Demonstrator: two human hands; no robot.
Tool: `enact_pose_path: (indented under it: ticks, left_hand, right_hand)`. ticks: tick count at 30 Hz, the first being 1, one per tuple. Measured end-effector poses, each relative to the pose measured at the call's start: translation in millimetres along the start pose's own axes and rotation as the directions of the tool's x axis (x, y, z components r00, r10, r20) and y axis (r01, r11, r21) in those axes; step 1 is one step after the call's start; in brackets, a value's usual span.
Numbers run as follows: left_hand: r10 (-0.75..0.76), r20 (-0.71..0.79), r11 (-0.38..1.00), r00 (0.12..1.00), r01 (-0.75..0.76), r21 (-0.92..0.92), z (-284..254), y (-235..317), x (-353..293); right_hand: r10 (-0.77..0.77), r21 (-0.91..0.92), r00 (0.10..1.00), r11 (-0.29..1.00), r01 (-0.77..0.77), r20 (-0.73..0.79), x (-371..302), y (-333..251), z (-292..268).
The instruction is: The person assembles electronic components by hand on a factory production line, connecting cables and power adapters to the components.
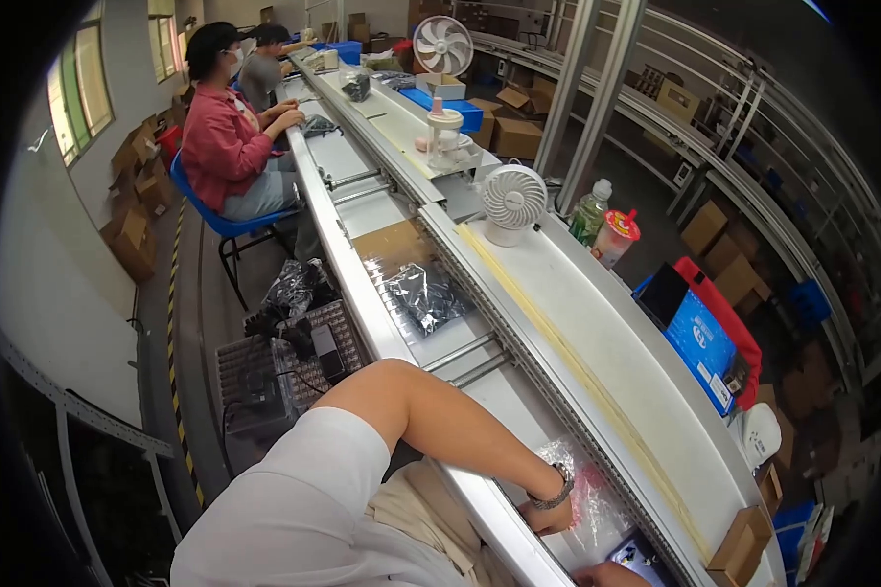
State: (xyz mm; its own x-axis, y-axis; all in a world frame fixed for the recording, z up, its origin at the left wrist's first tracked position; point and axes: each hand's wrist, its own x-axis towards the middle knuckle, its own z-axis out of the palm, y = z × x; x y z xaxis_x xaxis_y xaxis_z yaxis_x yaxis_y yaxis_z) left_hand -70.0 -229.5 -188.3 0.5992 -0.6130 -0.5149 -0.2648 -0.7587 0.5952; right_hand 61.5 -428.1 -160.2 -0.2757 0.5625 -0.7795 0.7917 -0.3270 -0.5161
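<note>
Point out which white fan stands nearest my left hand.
The small white fan, just left of the green bottle, is nearest your left hand. The larger fan stands much farther back in the room.

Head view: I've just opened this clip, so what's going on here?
A person sits or stands at a long white workbench. Their left hand is down beside a crumpled clear plastic bag with something pink; its grip is hidden. The right hand, cut off by the lower edge, is next to a dark item with a bright bluish surface. Farther along, a seated co-worker in a pinkish-red top has both hands at the bench.
</note>
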Motion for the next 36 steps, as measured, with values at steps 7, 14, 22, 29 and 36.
enact_pose_path:
  ticks: [7,14,22,29,36]
  left_hand:
    - [-0.069,-0.034,0.988,0.997,0.073,0.138,-0.8,11.5,-2.1]
    - [-0.052,0.024,0.967,0.998,0.045,0.249,-6.6,13.0,-2.8]
    - [0.018,-0.031,0.999,0.999,-0.019,-0.033,6.7,-5.4,7.2]
    - [-0.128,-0.088,0.982,0.988,0.139,0.129,13.1,12.6,5.6]
    - [-0.12,0.0,0.982,0.993,0.119,0.149,15.0,-13.5,-7.3]
  right_hand:
    - [0.045,-0.182,0.966,0.979,-0.094,-0.256,-20.1,-34.9,8.0]
    - [0.036,-0.342,0.967,0.931,-0.124,-0.253,-25.4,-46.6,0.1]
    - [-0.036,-0.02,0.985,0.999,0.033,-0.166,-15.6,-9.5,4.2]
    - [0.044,-0.155,0.938,0.983,-0.103,-0.345,-19.5,-0.7,36.4]
    - [-0.228,-0.231,0.933,0.959,0.165,-0.28,0.8,15.4,12.9]
